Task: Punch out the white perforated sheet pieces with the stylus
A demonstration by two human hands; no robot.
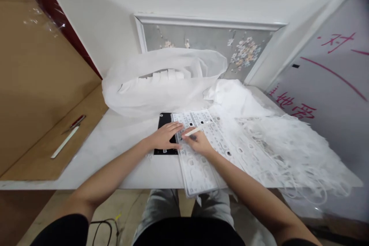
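Note:
A long white perforated plastic sheet (198, 169) lies across a white table (115, 142), partly over a black pad (165, 121). My left hand (165, 136) rests flat, fingers stretched out, on the pad and the sheet's left edge. My right hand (198, 142) is closed in a pinch round a thin white stick-like tool (193, 132), its tip touching the sheet just right of my left fingers.
A big white bag (161, 84) holding white pieces stands behind the pad. A heap of white stripped plastic webbing (288, 146) covers the table's right side. A red-handled tool (69, 134) lies on brown cardboard at left. A marked board leans at right.

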